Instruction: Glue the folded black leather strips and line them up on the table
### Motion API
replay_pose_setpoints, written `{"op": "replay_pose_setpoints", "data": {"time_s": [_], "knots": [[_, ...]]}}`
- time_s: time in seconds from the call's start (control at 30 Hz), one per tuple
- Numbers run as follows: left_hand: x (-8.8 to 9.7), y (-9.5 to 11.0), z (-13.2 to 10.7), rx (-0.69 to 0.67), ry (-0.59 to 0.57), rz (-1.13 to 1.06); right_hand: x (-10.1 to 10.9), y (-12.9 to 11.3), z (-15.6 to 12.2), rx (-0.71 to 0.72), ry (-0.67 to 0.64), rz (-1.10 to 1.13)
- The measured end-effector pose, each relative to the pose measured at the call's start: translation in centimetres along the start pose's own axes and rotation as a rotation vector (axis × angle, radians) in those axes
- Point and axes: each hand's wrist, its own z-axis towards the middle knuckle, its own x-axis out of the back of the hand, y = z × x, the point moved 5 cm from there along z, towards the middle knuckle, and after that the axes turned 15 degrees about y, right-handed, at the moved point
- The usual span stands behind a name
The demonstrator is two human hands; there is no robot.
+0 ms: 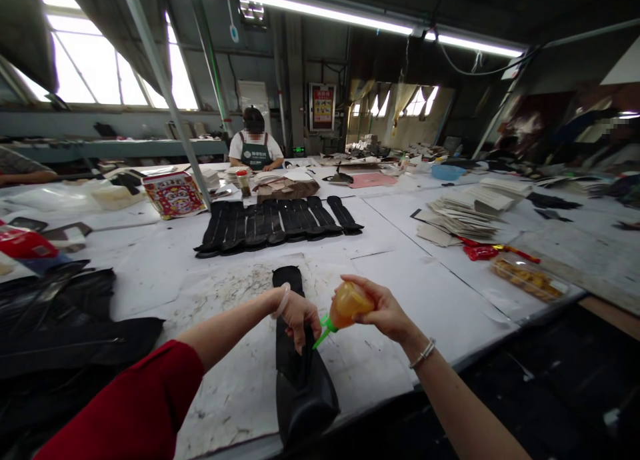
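Observation:
My right hand [383,310] grips a squeeze bottle [349,305] of amber liquid, tilted with its green nozzle pointing down and left. The nozzle tip is beside a long black leather piece [305,400] that lies on the table near its front edge; whether the tip touches it I cannot tell. My left hand [303,317] is closed, its fingers pinching a raised flap of the leather piece close to the nozzle. Part of the leather is hidden under that hand.
A row of black zippered pieces [275,223] lies beyond my hands. Black leather [65,333] is heaped at left. At right are stacked pale sheets [463,217] and a plastic food box [530,279]. A metal pole [167,93] rises at left. A person [255,147] sits across the table.

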Motion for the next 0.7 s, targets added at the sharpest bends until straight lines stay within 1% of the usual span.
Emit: {"op": "replay_pose_setpoints", "data": {"time_s": [0.1, 0.3, 0.47, 0.57, 0.7], "knots": [[0.1, 0.1, -0.1, -0.005, 0.019, 0.001, 0.0, 0.4, 0.3, -0.026, -0.005, 0.025], [0.2, -0.3, -0.1, -0.017, 0.045, -0.015, 0.1, 0.6, 0.9, -0.026, 0.046, 0.098], [0.3, -1.1, 0.2, -0.044, 0.020, -0.042, 0.3, 0.9, 1.0, -0.052, 0.002, 0.156], [0.5, -1.5, 0.2, -0.048, 0.031, -0.069, 0.5, 1.1, 0.9, -0.060, -0.022, 0.200], [0.7, -1.2, -0.3, -0.080, 0.056, -0.091, 1.0, 1.4, 0.7, -0.062, -0.021, 0.240]]}}
